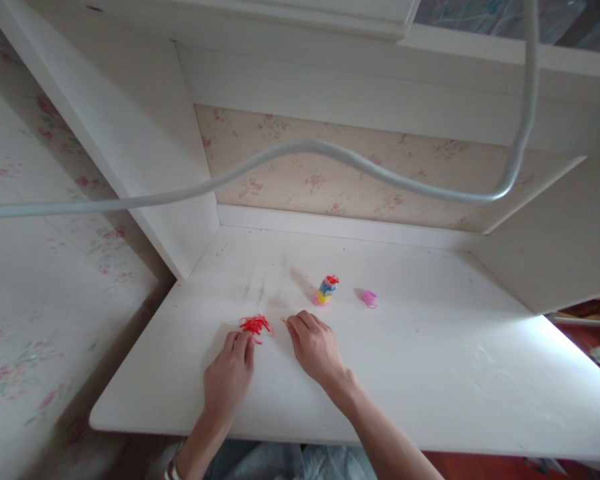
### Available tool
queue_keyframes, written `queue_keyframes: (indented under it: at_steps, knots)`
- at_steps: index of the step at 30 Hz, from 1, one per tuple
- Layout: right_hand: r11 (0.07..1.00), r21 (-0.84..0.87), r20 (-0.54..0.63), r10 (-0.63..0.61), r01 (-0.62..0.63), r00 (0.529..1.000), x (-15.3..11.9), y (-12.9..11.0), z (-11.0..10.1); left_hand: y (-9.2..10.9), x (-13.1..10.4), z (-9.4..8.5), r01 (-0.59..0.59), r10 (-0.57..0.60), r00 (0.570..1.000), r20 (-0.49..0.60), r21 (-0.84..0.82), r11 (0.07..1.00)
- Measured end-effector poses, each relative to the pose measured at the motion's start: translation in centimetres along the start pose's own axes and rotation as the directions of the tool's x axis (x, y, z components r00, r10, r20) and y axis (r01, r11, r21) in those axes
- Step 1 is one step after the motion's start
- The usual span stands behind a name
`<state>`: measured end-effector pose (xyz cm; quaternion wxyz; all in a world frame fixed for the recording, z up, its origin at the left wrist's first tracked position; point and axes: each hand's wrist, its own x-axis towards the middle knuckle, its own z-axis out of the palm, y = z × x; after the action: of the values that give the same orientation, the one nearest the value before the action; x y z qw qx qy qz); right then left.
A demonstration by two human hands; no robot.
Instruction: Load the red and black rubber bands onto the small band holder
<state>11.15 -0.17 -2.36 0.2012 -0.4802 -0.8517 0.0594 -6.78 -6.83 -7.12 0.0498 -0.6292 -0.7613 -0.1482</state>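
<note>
White cable (pixel 305 145) crosses in front | left hand (pixel 227 373): fingertips close together at near edge of red pile (pixel 255 325), hold unclear | right hand (pixel 314 343): pinches red strand (pixel 283 320), right of pile

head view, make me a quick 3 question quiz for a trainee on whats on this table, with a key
1. Multiple choice: which hand has its fingertips at the near edge of the red pile?
A) left
B) right
C) neither

2. True or false: the small container stands on the white table, to the right of the red pile.

3. Fill in: the small loose piece to the right of the container is coloured ____.

Key: 1. A, the left hand; 2. True; 3. pink.
</note>
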Motion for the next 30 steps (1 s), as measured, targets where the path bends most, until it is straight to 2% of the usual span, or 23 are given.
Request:
queue_keyframes:
  at_steps: [4,8,10,13,16,23,30]
  knots:
    - [0.990,0.140,-0.078,-0.014,0.025,0.997,-0.5,1.5,-2.1,0.2,-0.1,0.2,-0.046,0.046,0.999,-0.010,0.006,0.999]
    - [0.941,0.337,-0.197,0.079,-0.008,0.977,0.0,2.7,-4.1,0.4,-0.1,0.2,-0.087,0.087,0.996,0.003,-0.001,0.996]
    - [0.933,0.358,-0.274,0.132,-0.027,0.953,0.5,3.6,-5.1,0.4,-0.1,0.2,-0.095,0.095,0.995,0.007,-0.006,0.995]
    - [0.954,0.286,-0.371,0.200,-0.093,0.907,1.6,5.3,-6.3,0.3,-0.2,0.2,-0.124,0.124,0.992,0.014,-0.019,0.992]
    - [0.967,0.181,-0.413,0.239,-0.178,0.879,2.7,6.9,-6.8,0.2,-0.2,0.4,-0.152,0.152,0.988,0.020,-0.023,0.988]
    - [0.971,-0.053,-0.308,0.205,-0.231,0.929,3.9,7.8,-6.2,0.1,-0.3,0.4,-0.166,0.166,0.986,0.016,-0.016,0.986]
    - [0.977,-0.027,-0.321,0.193,-0.213,0.927,3.7,7.8,-6.9,0.1,-0.1,0.4,-0.159,0.159,0.987,0.031,-0.021,0.987]
